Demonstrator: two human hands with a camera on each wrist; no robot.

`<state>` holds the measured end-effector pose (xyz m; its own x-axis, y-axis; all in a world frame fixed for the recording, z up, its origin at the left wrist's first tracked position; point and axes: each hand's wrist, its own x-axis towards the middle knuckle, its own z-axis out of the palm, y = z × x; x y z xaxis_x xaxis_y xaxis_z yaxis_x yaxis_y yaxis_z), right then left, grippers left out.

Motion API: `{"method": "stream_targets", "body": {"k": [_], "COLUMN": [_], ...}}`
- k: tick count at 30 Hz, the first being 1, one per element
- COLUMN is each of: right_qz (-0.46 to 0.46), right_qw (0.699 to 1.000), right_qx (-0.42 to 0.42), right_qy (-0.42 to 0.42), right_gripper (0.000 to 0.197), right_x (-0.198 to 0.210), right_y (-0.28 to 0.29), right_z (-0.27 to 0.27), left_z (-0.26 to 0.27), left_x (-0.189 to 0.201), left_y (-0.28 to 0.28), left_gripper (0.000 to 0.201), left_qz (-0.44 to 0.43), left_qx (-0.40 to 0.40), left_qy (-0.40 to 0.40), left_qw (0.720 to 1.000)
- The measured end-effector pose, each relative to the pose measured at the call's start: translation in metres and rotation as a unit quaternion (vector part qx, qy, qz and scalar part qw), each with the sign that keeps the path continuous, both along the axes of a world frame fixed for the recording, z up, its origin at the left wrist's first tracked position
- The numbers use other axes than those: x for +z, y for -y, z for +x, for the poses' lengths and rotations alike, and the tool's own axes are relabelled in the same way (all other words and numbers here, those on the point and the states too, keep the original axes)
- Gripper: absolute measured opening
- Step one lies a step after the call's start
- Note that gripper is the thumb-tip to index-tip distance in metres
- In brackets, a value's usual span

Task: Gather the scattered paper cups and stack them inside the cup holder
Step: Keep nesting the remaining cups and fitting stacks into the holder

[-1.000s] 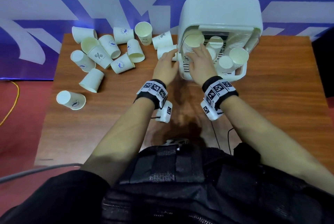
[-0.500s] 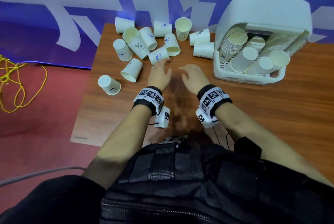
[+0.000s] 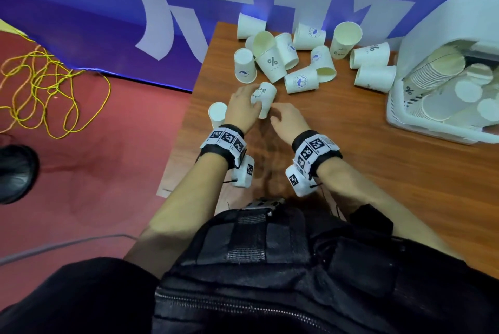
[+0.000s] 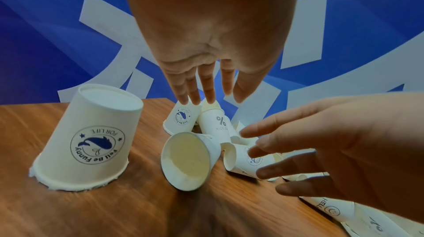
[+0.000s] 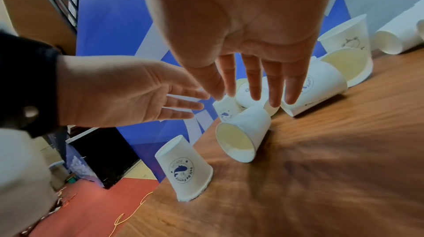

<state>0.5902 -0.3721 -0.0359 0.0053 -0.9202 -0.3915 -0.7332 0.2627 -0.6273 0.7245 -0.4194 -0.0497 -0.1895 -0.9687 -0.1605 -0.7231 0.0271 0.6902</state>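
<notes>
A tipped paper cup [image 3: 263, 100] lies mouth toward the person; the left hand [image 3: 243, 107], fingers spread and empty, hovers nearest; the right hand [image 3: 287, 121] likewise spread.

Scattered cups [image 3: 297, 61] lie at the surface's [image 3: 351, 171] far left; the cup holder [image 3: 448, 72], with stacked cups in it, stands far right.

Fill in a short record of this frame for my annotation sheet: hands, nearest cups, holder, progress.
left hand: open, fingers straight, over the lying cup; no grip visible
right hand: open, beside that cup
lying cup: on its side, mouth toward the person
upside-down cup: mouth down near the table left edge
loose cups: clustered at the far edge
cup holder: right, holds nested stacks
progress: many cups not yet in the holder
</notes>
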Motion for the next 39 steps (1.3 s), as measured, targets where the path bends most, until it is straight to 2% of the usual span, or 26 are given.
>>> {"method": "stream_targets", "body": {"k": [4, 10, 17, 24, 29, 34, 39], "right_qz": [0.023, 0.053, 0.071, 0.103, 0.077, 0.035, -0.004], "right_qw": [0.998, 0.995, 0.992, 0.977, 0.964, 0.958, 0.955], "right_qx": [-0.050, -0.086, -0.098, -0.174, -0.231, -0.261, -0.279], "right_qy": [-0.019, -0.013, 0.025, 0.072, 0.105, 0.112, 0.102], "right_gripper": [0.044, 0.050, 0.049, 0.051, 0.044, 0.042, 0.045], "right_x": [-0.008, -0.021, -0.032, -0.041, -0.042, -0.028, -0.005], "right_y": [0.005, 0.018, 0.031, 0.033, 0.032, 0.029, 0.013], "right_z": [0.001, -0.001, -0.002, -0.013, -0.019, -0.035, -0.065], "left_z": [0.002, -0.004, -0.018, -0.028, -0.032, -0.046, -0.075], "left_x": [-0.005, -0.022, -0.037, -0.050, -0.048, -0.036, -0.011], "left_y": [0.010, 0.025, 0.037, 0.036, 0.038, 0.042, 0.036], "left_gripper": [0.049, 0.055, 0.050, 0.054, 0.063, 0.067, 0.068], "left_qz": [0.033, 0.087, 0.117, 0.187, 0.207, 0.190, 0.164], "left_qx": [-0.013, -0.042, -0.054, -0.020, -0.015, -0.031, -0.082], "left_qy": [-0.013, 0.034, -0.014, -0.048, -0.080, -0.116, -0.125], "left_qw": [0.999, 0.995, 0.992, 0.981, 0.975, 0.974, 0.975]}}
